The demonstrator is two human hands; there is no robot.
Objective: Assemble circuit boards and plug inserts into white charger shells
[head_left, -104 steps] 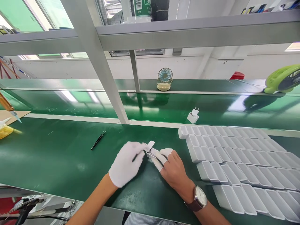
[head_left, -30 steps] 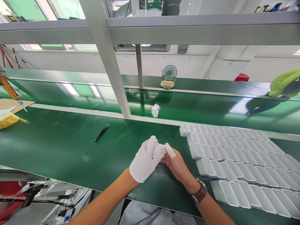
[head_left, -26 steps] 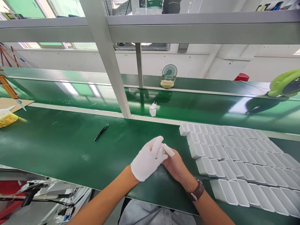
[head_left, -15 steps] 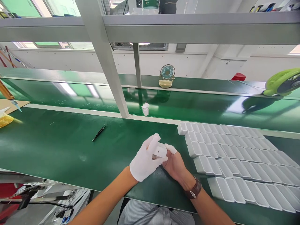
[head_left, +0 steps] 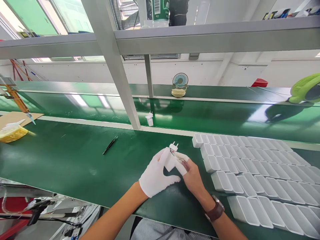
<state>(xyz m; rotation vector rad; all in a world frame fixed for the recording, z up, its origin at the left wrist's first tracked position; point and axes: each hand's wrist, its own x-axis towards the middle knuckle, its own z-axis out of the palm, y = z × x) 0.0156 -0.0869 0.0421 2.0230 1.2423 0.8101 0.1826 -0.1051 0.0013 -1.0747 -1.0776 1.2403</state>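
Above the green bench, both my hands meet around a white plug adapter [head_left: 170,163]. Its end with two metal prongs [head_left: 173,146] points away from me, and thin dark and reddish wires show beside it. My left hand [head_left: 156,175], in a white glove, has its fingers along the adapter's left side while the thumb stands away from it. From the right, my right hand [head_left: 191,171] pinches the adapter with fingers in white finger cots; its palm side is partly hidden. Another white pronged adapter [head_left: 149,119] is on the green conveyor beyond.
Rows of white adapter housings [head_left: 250,166] cover the bench at right. Black tweezers [head_left: 110,145] lie left of my hands. A syringe dispenser [head_left: 22,103] and a yellow tissue pack [head_left: 13,133] are at far left. A slanted metal post [head_left: 120,73] rises ahead.
The adapter has turned in my hands, so its prongs and wires now show. My left thumb has come away from it and my right fingers have moved over it. The view has tilted slightly upward.
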